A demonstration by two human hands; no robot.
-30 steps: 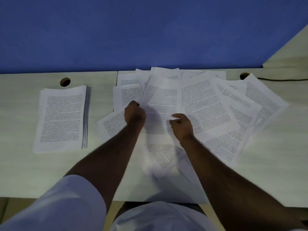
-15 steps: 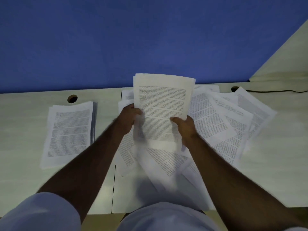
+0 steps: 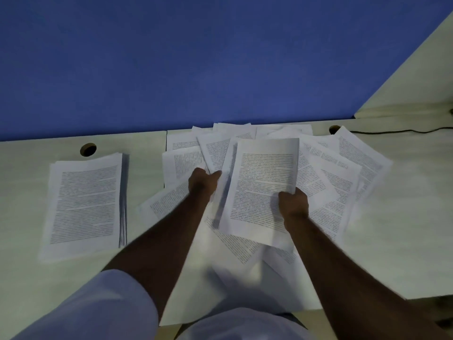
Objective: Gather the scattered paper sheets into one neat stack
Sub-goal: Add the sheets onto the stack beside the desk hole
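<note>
My right hand (image 3: 293,203) grips the right edge of a printed paper sheet (image 3: 259,187), held tilted above the scattered sheets (image 3: 343,182) that fan over the middle and right of the desk. Left of it, my left hand (image 3: 203,182) has curled fingers on the left edge of a blurred second sheet (image 3: 224,192) just behind the first. A neat stack of sheets (image 3: 83,204) lies on the desk at the left, apart from both hands. More loose sheets (image 3: 235,244) lie under my forearms.
The pale desk (image 3: 404,229) meets a blue partition (image 3: 196,69) at the back. Two round cable holes (image 3: 88,149) (image 3: 333,129) sit near the back edge, and a black cable (image 3: 392,131) runs off to the right. A seam (image 3: 166,143) divides the desk.
Both hands lifted a sheet off the scattered pile and raised it. It has since come down and shifted right in my right hand, while my left hand has come off its left edge.
</note>
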